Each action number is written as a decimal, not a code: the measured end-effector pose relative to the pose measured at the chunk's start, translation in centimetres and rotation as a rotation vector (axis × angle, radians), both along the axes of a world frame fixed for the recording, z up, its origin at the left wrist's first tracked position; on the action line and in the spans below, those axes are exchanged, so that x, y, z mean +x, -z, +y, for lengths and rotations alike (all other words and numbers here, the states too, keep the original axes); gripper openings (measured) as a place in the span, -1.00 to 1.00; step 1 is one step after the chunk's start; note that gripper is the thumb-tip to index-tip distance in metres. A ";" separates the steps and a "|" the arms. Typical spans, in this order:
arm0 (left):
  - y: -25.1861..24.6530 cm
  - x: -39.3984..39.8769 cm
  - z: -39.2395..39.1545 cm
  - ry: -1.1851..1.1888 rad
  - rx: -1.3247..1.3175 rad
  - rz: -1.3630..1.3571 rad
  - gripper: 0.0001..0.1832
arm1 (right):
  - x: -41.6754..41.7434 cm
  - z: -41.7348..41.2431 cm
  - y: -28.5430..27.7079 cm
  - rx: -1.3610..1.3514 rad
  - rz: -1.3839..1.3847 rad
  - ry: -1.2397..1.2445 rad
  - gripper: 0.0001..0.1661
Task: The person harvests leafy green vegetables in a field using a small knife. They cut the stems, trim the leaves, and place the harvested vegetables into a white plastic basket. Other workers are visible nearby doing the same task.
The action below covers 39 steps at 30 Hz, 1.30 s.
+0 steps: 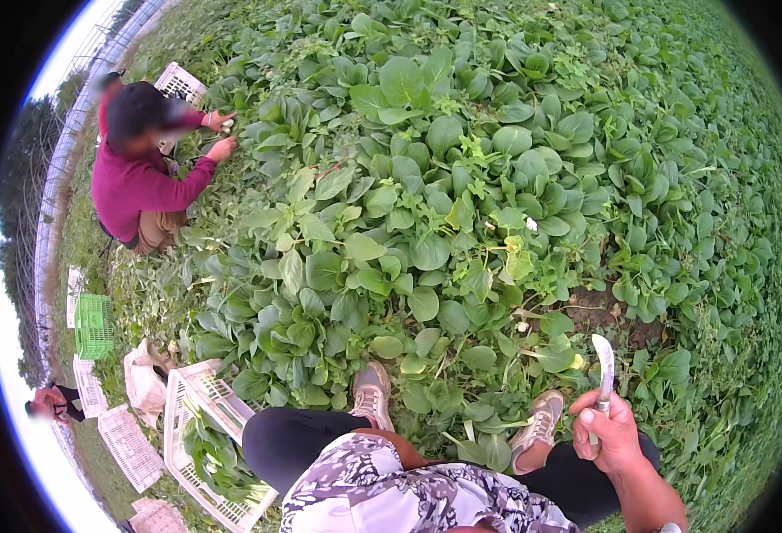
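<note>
My right hand point(605, 430) is closed around the handle of a small curved knife point(604, 366), its blade pointing up, held above my right knee. A forearm crosses my lap at the left knee, but my left hand is hidden from view. Before me grow dense leafy greens, like bok choy point(324, 270), mixed with weeds. Some leaves and pale stalks lie between my shoes point(372, 396). Beside my left leg stands a white plastic crate point(176, 426) with harvested greens point(214, 456) inside.
A co-worker in a magenta top point(121, 193) crouches at the upper left, both hands at the plants, near another crate point(181, 83). A green crate point(94, 326), a whitish sack point(146, 383) and several pale crates point(130, 448) stand at the left. Another person point(54, 403) is farther off.
</note>
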<state>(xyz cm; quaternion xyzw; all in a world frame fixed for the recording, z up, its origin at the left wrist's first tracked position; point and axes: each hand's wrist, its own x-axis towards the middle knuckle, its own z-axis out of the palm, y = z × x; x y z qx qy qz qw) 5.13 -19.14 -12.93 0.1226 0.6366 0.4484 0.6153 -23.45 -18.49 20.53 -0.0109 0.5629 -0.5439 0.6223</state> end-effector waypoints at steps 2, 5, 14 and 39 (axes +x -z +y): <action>0.9 0.1 0.9 -0.004 -0.022 0.034 -0.57 | 1.2 -1.5 3.2 0.058 0.092 0.008 -0.78; 2.3 -1.7 2.0 -0.009 -0.029 0.153 -0.57 | 3.7 -4.7 3.7 -0.057 0.128 -0.034 -0.76; -25.7 -8.1 -10.1 -0.729 -0.427 0.918 -0.60 | 6.7 -5.7 3.9 -0.247 0.248 -0.065 -0.74; -34.5 8.3 -16.1 -1.494 -1.420 0.868 -0.72 | 6.3 -0.8 1.3 -0.488 0.284 -0.282 -0.78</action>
